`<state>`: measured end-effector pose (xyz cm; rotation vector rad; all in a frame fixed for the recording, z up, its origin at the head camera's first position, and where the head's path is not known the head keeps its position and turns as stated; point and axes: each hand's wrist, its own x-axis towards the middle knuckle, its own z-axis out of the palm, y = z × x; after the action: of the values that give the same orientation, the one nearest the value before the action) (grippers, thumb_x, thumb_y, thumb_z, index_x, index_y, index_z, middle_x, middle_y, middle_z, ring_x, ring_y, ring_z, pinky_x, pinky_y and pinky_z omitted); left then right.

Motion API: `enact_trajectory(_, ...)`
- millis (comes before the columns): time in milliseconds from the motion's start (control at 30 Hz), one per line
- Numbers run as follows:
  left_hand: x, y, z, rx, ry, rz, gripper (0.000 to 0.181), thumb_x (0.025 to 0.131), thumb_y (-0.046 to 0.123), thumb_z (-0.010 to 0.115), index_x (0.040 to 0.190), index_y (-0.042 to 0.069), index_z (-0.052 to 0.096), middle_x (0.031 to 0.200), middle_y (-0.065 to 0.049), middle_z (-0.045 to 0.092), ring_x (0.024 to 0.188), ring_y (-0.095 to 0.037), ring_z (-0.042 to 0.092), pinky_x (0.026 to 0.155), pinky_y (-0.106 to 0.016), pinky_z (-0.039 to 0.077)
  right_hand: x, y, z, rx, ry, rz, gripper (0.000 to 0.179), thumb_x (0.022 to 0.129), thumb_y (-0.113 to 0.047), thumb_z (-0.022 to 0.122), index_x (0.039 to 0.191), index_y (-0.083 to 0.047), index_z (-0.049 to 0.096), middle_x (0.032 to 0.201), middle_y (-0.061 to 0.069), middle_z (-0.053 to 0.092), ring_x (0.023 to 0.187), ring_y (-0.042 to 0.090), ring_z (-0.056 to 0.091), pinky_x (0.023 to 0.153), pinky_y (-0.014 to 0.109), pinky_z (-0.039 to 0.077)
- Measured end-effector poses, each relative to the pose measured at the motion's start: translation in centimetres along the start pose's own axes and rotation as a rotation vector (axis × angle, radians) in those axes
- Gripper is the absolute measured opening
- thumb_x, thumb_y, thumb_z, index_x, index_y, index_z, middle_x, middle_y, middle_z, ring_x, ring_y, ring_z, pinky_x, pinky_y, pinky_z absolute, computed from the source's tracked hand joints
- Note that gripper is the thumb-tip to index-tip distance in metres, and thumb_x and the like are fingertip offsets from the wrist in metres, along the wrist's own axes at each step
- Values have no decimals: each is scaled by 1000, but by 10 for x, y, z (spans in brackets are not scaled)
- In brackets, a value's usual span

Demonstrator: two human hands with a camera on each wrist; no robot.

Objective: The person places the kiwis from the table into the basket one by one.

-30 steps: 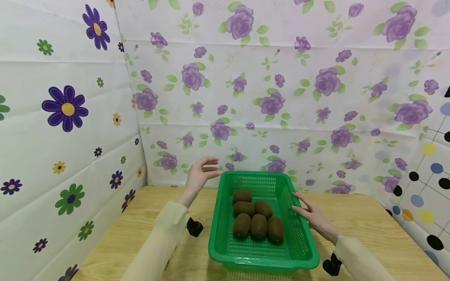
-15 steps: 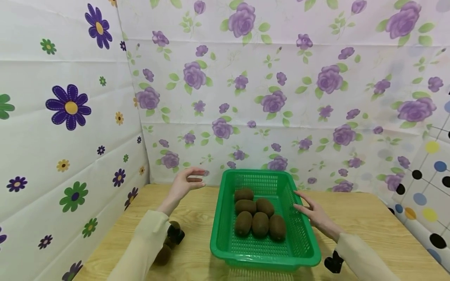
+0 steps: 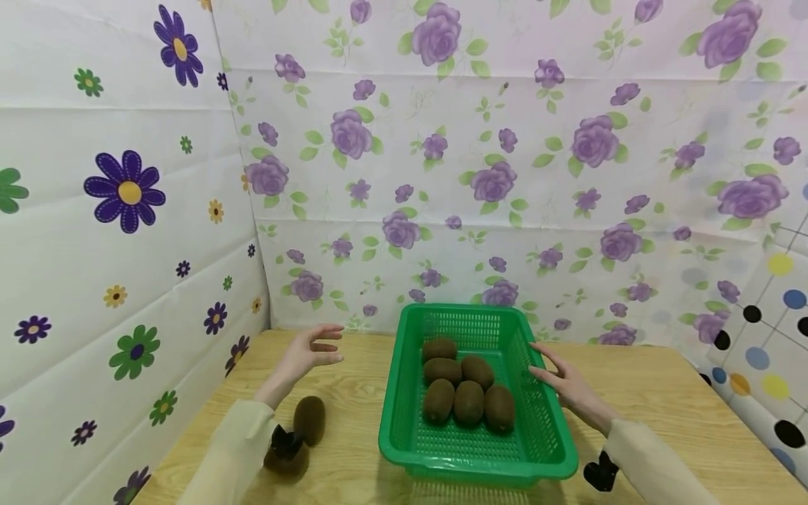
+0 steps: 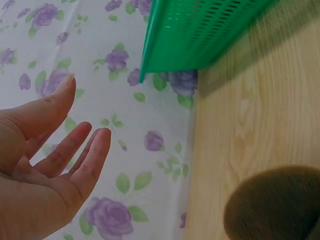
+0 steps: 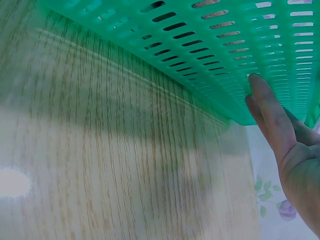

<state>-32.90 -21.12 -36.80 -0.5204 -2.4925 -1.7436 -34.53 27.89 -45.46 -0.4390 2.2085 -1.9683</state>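
Note:
My left hand (image 3: 304, 356) hovers above the table's left side, fingers loosely bent and holding nothing. In the left wrist view, this hand (image 4: 55, 160) has its thumb apart from the fingers. Below it lie a kiwi (image 3: 310, 419) and another kiwi (image 3: 289, 466), the latter partly hidden by the wrist camera. A green plastic basket (image 3: 393, 421) holds several kiwis (image 3: 469, 402) grouped toward its left and middle. My right hand (image 3: 571, 386) rests at the basket's right rim. The right wrist view shows its fairly straight fingers (image 5: 272, 112) against the perforated outer wall.
The basket stands on a light wooden table (image 3: 656, 407). Behind the table hangs a white sheet with purple roses (image 3: 492, 182); another flowered sheet (image 3: 129, 280) closes off the left side. A dotted cloth (image 3: 764, 358) hangs at the right.
My left hand has moved left and down, away from the basket's rim, and the two kiwis on the table have come into view. The right hand stays at the basket.

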Motion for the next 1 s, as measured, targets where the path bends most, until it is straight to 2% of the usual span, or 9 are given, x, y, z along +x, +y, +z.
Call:
enact_trajectory(167, -11, -12, -11, 49, -8, -32, 58, 78, 11, 72, 128, -1, 47, 121, -25, 47, 103, -43, 48, 79, -43, 46, -1, -2, 0, -18, 8, -5, 60, 96, -20, 47, 146, -18, 15, 146, 21, 2, 105, 38, 50, 68, 50, 48)
enact_trajectory(267, -17, -21, -19, 79, -53, -35, 58, 77, 13, 73, 127, -2, 48, 120, -27, 47, 102, -43, 48, 77, -43, 46, -1, -3, 0, -38, 19, 6, 60, 96, -23, 48, 146, -20, 16, 148, 14, -2, 110, 40, 45, 69, 49, 48)
enact_trajectory(500, -30, -43, -36, 204, -189, 16, 55, 76, 13, 74, 123, -5, 51, 117, -23, 51, 101, -38, 49, 80, -44, 44, -1, -4, 0, -46, 14, 1, 59, 96, -22, 47, 146, -20, 15, 148, 13, -3, 113, 44, 40, 69, 49, 48)
enact_trajectory(633, -37, -50, -40, 250, -217, -34, 57, 75, 14, 75, 124, -3, 51, 117, -21, 50, 102, -39, 48, 80, -43, 44, 0, -3, 0, -24, 7, -7, 60, 96, -20, 47, 146, -18, 14, 146, 18, 1, 108, 42, 46, 67, 50, 49)
enact_trajectory(700, -40, -52, -40, 226, -233, -80, 59, 74, 14, 76, 125, -2, 50, 120, -24, 47, 102, -43, 47, 76, -43, 46, 0, -3, 0, -9, 6, -12, 60, 96, -19, 47, 146, -16, 14, 145, 22, 4, 104, 42, 49, 66, 51, 49)
enact_trajectory(800, -43, -59, -41, 169, -258, -135, 62, 73, 13, 77, 127, -1, 48, 124, -28, 41, 97, -42, 49, 67, -44, 49, 0, -3, 0, -4, 12, -9, 60, 96, -19, 48, 146, -17, 15, 145, 22, 5, 103, 40, 50, 67, 50, 49)
enact_trajectory(900, -45, -68, -40, 114, -282, -188, 65, 73, 11, 77, 129, -1, 46, 126, -30, 37, 90, -32, 52, 62, -42, 49, 0, -2, 1, -19, 8, -5, 61, 96, -21, 48, 146, -17, 14, 146, 19, -1, 106, 41, 47, 69, 50, 48)
enact_trajectory(1000, -46, -74, -40, 92, -299, -200, 64, 73, 9, 76, 128, -1, 46, 125, -30, 37, 84, -25, 52, 62, -40, 48, 0, -2, 2, -22, -2, -8, 61, 96, -21, 47, 146, -16, 13, 146, 19, -3, 107, 40, 47, 69, 50, 48)
